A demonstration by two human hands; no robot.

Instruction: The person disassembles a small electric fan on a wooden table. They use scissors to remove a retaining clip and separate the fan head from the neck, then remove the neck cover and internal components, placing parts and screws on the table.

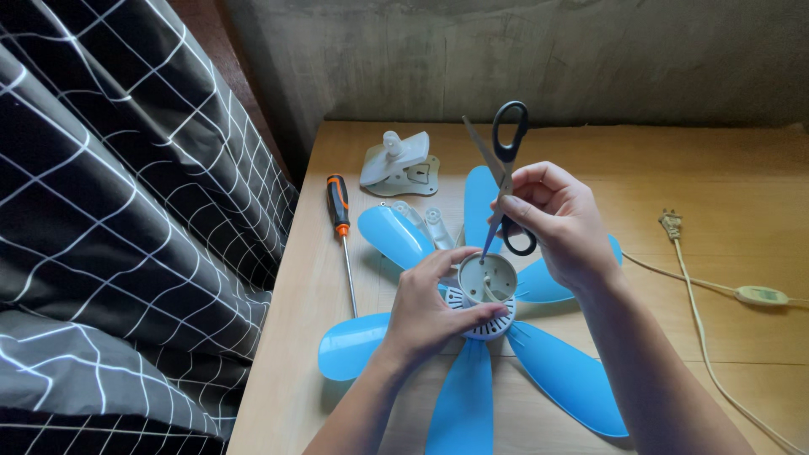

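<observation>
1. Blue plastic blades spread out like petals from a small fan (472,371) that lies on a pale wooden table (742,185); the fan sits near the table's front left part, directly below the person's hands.
2. At the fan's centre is a round white motor hub (487,291) with a vented rim, its open top facing up.
3. The left hand (430,312) is curled around the hub, thumb on the front rim and fingers on the far side, gripping it firmly.
4. The right hand (556,219) is closed around a pair of black-handled scissors (504,173), holding them by the lower handle loop and the blades' base.
5. The scissors stand nearly upright with the blades parted; one tip points down into the hub's open top, the other blade angles up to the left.
6. An orange-and-black screwdriver (341,236) lies on the table left of the fan, its shaft pointing toward the person.
7. A white mounting bracket (399,164) rests behind the fan, near the wall.
8. A cream power cord (699,329) with a plug and an inline switch trails across the table's right side.
9. Black cloth with a white grid (109,236) hangs beside the table on the left.
</observation>
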